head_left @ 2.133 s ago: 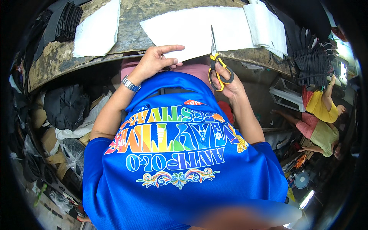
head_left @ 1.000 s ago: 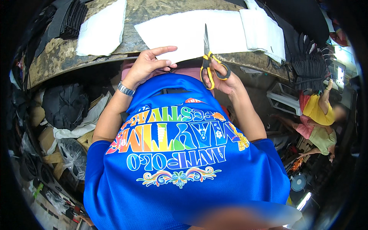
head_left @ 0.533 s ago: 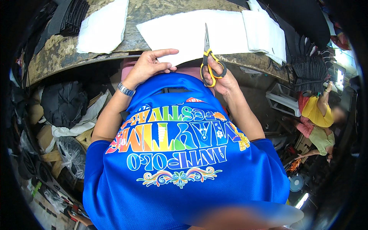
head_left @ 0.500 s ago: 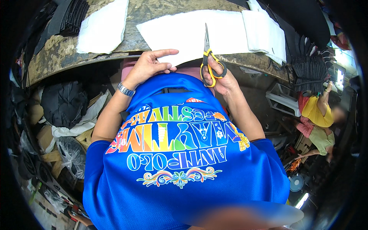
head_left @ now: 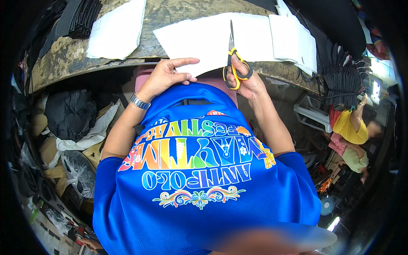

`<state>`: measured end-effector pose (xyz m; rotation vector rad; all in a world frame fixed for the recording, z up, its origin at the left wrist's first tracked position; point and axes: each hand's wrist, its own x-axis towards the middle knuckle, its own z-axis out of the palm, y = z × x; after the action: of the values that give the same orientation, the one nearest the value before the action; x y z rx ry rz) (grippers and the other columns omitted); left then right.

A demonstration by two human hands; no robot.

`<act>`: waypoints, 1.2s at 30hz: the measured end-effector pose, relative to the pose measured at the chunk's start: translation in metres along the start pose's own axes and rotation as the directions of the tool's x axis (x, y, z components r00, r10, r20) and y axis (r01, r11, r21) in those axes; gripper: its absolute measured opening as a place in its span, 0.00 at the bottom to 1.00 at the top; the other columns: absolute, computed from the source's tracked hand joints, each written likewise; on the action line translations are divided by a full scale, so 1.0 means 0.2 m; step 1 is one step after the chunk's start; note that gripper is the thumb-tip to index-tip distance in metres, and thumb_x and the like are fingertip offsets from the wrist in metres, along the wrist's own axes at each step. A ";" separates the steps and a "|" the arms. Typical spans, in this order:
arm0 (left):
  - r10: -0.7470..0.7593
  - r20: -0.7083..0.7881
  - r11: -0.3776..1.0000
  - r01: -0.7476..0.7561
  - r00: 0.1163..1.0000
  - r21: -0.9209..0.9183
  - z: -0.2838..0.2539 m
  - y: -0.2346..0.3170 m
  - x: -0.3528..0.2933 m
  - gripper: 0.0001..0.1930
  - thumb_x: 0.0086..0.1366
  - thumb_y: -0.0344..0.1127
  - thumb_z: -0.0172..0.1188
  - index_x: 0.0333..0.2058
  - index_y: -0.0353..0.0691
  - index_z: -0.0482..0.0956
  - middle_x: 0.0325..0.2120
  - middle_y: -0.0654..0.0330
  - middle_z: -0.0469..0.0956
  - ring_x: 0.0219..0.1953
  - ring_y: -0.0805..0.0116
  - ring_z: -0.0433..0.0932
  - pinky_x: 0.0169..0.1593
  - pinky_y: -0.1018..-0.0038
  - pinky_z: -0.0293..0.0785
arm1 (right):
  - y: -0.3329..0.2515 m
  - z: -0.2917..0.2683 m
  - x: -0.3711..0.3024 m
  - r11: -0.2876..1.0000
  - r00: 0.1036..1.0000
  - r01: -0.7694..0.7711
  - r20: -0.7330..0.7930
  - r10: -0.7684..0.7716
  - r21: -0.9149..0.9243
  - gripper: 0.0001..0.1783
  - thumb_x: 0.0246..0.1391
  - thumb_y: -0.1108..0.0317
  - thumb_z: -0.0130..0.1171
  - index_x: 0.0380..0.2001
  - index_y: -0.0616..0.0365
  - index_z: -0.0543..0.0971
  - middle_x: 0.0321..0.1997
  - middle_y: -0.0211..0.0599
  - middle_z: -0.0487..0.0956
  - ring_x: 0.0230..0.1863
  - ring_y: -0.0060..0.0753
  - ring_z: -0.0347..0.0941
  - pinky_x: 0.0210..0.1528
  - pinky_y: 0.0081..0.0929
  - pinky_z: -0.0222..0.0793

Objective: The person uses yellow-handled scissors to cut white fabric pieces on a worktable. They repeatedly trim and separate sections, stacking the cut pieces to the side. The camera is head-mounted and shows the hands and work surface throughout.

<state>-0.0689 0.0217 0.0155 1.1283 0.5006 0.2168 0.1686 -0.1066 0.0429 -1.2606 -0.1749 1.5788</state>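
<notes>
A long piece of white cloth lies across the table, its near edge hanging over toward my lap. My left hand, with a metal watch on its wrist, holds the cloth's near left corner; thumb and forefinger lie over it, the other fingers are partly underneath. In my right hand is a pair of scissors with yellow-and-black handles. Their blades look nearly closed and point away from me over the cloth. To the right, a folded stack of white cloth rests over the long piece's end.
The worn wooden table has a curved-looking near edge. Another white cloth piece lies at left, beside stacked black pieces. A tied black bundle is at right. Below left are a black bundle and plastic bags. Other people are at far right.
The scissors have moved slightly forward over the cloth with my right hand, and their blades look a little more closed. My left hand stays at the cloth's corner.
</notes>
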 end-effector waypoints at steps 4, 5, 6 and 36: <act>0.009 0.001 1.000 -0.009 1.000 0.006 0.00 0.00 0.00 0.22 0.63 0.22 0.59 0.57 0.34 0.73 0.47 0.55 0.80 0.40 0.68 0.84 0.39 0.83 0.81 | -0.03 0.01 0.00 0.999 1.000 -0.022 -0.002 0.022 0.048 0.19 0.57 0.50 0.62 0.33 0.55 0.73 0.20 0.30 0.72 0.20 0.24 0.72 0.17 0.16 0.66; 0.013 0.004 1.000 -0.013 1.000 0.012 0.00 0.00 0.00 0.22 0.63 0.22 0.59 0.57 0.34 0.73 0.47 0.55 0.80 0.40 0.68 0.84 0.39 0.83 0.81 | -0.05 0.02 0.01 0.998 1.000 -0.022 0.000 0.022 0.062 0.19 0.57 0.50 0.62 0.33 0.55 0.74 0.20 0.30 0.72 0.20 0.25 0.72 0.17 0.16 0.66; 0.014 0.003 1.000 -0.014 1.000 0.022 0.00 0.00 -0.01 0.22 0.63 0.22 0.59 0.57 0.34 0.73 0.47 0.55 0.80 0.40 0.68 0.84 0.39 0.83 0.81 | -0.07 0.02 0.03 0.997 1.000 -0.020 0.007 0.020 0.074 0.19 0.57 0.50 0.62 0.34 0.55 0.74 0.20 0.31 0.72 0.20 0.25 0.72 0.17 0.17 0.67; -0.011 0.139 0.846 -0.065 0.990 0.528 -0.03 0.17 -0.06 0.33 0.63 0.30 0.62 0.65 0.39 0.61 0.48 0.56 0.78 0.40 0.72 0.81 0.46 0.77 0.78 | -0.06 -0.01 -0.04 0.981 0.995 0.027 0.104 -0.006 -0.192 0.18 0.57 0.53 0.62 0.27 0.58 0.73 0.16 0.33 0.72 0.14 0.22 0.66 0.16 0.17 0.61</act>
<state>-0.0785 0.0357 0.0474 1.6854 0.4313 0.0172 0.1764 -0.1084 0.0537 -1.3222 -0.4119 1.6442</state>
